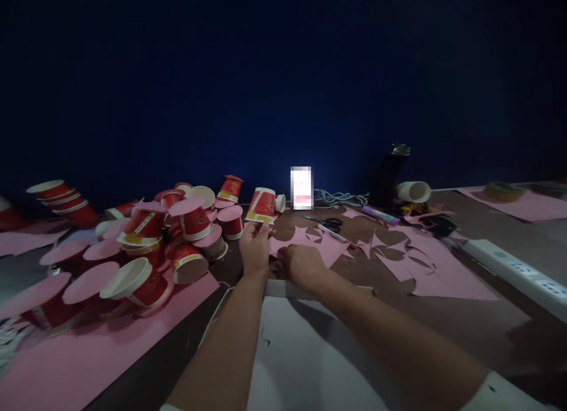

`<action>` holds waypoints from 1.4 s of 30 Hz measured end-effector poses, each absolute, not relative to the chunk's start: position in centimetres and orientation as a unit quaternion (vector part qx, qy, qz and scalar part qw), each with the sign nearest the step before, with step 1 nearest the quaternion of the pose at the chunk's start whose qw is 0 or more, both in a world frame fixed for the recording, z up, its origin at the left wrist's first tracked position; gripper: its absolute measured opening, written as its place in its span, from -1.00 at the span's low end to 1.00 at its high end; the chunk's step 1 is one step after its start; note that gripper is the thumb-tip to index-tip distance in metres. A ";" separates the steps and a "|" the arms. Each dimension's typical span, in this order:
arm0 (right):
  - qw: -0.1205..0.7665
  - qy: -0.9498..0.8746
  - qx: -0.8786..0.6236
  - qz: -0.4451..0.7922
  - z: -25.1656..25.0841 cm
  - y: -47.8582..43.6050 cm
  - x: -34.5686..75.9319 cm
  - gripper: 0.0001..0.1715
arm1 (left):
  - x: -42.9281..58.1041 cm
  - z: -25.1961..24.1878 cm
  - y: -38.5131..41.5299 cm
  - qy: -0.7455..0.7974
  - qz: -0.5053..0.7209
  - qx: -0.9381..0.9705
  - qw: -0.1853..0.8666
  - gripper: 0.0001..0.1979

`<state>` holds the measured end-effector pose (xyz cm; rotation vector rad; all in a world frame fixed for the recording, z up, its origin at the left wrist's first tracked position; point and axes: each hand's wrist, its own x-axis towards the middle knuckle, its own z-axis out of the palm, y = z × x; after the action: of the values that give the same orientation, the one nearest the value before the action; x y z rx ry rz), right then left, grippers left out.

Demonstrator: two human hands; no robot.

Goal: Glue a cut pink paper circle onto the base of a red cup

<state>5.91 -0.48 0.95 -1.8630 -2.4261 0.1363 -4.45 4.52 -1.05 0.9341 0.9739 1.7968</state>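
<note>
My left hand (256, 248) is closed at the lower edge of a red paper cup (262, 204) with a yellow band, its thumb and fingers pinching there. The cup is raised slightly, its pale end upward. Beside it, my right hand (303, 262) has its fingers curled together, low over the table near a cut pink paper sheet (332, 248). Whatever those fingers hold, if anything, is hidden. Black-handled scissors (332, 223) and a white pen (331, 232) lie just beyond the right hand.
Left, red paper cups with pink paper discs (191, 206) crowd together on pink sheets. A lit phone (302, 188) stands at the back by coiled cable (343, 198). To the right are pink offcuts (436, 263), a purple marker (380, 215), a dark bottle (390, 175) and a power strip (518, 275).
</note>
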 end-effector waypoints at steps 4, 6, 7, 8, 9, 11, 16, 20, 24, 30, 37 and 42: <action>0.144 -0.736 -0.654 0.104 2.5 1.5 8.5 -0.70 | -4.3 -1.5 5.1 0.390 0.699 0.313 0.511 -0.84; 0.308 -0.680 -0.636 0.196 3.6 2.9 10.1 -0.73 | -4.2 -1.1 4.9 0.395 0.683 0.288 0.542 -0.90; 0.398 -0.620 -0.618 0.276 4.0 3.5 10.7 -0.73 | -4.1 -0.8 4.7 0.393 0.675 0.277 0.560 -0.92; 0.477 -0.539 -0.603 0.344 4.2 3.9 11.1 -0.71 | -4.0 -0.6 4.4 0.386 0.665 0.268 0.581 -0.93; 0.527 -0.483 -0.580 0.391 4.3 4.2 11.4 -0.69 | -4.0 -0.3 4.2 0.378 0.651 0.260 0.605 -0.92; 0.580 -0.423 -0.537 0.442 3.8 4.4 11.5 -0.59 | -3.9 0.0 3.8 0.359 0.611 0.258 0.656 -0.92; 0.566 -0.420 -0.479 0.523 2.0 3.6 11.4 -0.40 | -3.8 -0.1 3.2 0.312 0.527 0.315 0.725 -0.90; 0.569 -0.443 -0.459 0.519 1.6 3.5 11.8 -0.40 | -3.7 -0.3 2.9 0.319 0.482 0.342 0.741 -0.91; 0.562 -0.487 -0.477 0.469 1.6 3.5 12.0 -0.42 | -3.5 -0.7 2.7 0.320 0.461 0.359 0.746 -0.86; 0.629 -0.463 -0.502 0.371 1.4 3.9 12.7 -0.39 | -3.9 -1.0 3.2 0.435 0.465 0.451 0.626 -0.84; 0.699 -0.387 -0.584 0.145 0.1 5.2 14.4 -0.35 | -5.0 -1.3 2.8 0.574 0.194 0.778 0.170 -0.80; 0.705 -0.394 -0.575 0.130 -0.4 5.2 14.0 -0.30 | -6.1 -2.6 3.2 0.590 0.115 0.795 0.075 -0.63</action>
<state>13.96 5.21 -0.36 -1.2793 -0.8756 0.2900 -6.14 3.22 -2.61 2.3854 1.7707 0.3440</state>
